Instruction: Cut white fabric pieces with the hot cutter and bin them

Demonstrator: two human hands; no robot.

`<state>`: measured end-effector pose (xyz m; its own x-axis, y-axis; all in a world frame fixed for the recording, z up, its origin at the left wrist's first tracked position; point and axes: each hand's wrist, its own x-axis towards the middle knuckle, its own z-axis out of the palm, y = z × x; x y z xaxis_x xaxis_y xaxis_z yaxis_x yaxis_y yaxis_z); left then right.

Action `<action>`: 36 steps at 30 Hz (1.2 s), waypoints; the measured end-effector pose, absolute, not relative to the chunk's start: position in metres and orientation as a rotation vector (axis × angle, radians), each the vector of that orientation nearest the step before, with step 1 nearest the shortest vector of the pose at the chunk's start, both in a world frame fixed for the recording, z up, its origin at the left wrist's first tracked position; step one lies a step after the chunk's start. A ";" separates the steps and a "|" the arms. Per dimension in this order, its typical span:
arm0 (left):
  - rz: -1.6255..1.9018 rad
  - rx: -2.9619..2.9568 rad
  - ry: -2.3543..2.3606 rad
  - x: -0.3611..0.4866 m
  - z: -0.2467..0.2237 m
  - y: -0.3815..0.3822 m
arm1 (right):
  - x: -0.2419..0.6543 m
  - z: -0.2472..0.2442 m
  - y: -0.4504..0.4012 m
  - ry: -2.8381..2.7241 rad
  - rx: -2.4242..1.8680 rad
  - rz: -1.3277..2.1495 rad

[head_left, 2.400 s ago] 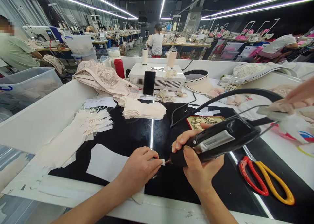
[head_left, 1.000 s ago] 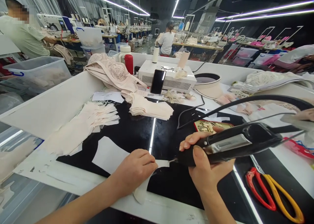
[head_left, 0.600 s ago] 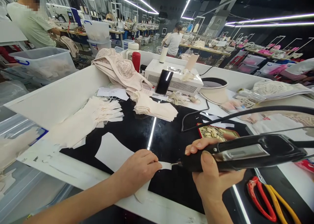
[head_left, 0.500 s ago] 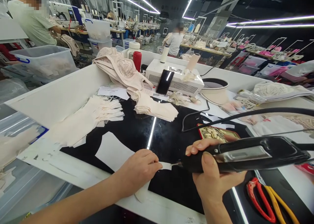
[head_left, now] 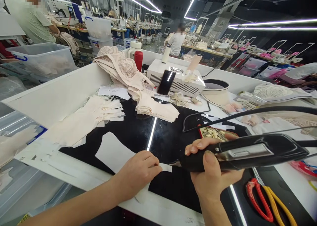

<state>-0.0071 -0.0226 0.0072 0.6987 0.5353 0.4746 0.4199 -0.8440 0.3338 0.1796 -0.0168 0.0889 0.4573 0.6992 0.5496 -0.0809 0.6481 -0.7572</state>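
My left hand (head_left: 140, 173) has its fingers pinched on a white fabric piece (head_left: 112, 151), whose narrow end sticks out past the fingertips. The wide part lies flat on the black tabletop (head_left: 138, 133). Wrapped round a black handheld tool (head_left: 237, 153) is my right hand (head_left: 210, 173). The tool's thin metal tip points left and meets or nearly meets the upper edge of the narrow end. My palm hides part of the tool's body.
Cream fabric stacks (head_left: 158, 108) lie at the middle and left. Scissors (head_left: 260, 199) with red and yellow handles rest at the right. A tool cable (head_left: 247, 112) arches over a tray of small pieces (head_left: 213, 132). Behind stand a white box (head_left: 175, 79) and a phone (head_left: 166, 82).
The tool and my right hand have shifted slightly left, and the tool's tip is a little higher against the strip. My left hand keeps its pinch, almost unmoved.
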 end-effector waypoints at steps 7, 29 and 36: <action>0.835 2.738 0.782 -0.006 0.012 -0.023 | 0.168 0.088 -0.013 -0.995 -0.692 0.595; 0.853 2.731 0.770 -0.008 0.008 -0.023 | 0.178 0.085 -0.018 -1.007 -0.735 0.542; 0.903 2.706 0.733 -0.009 0.010 -0.021 | 0.176 0.089 -0.019 -0.991 -0.742 0.529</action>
<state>-0.0088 -0.0210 0.0097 0.6911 0.5128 0.5092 0.3932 -0.8580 0.3305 0.1762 -0.0193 0.0887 0.4589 0.6985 0.5491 -0.0678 0.6438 -0.7622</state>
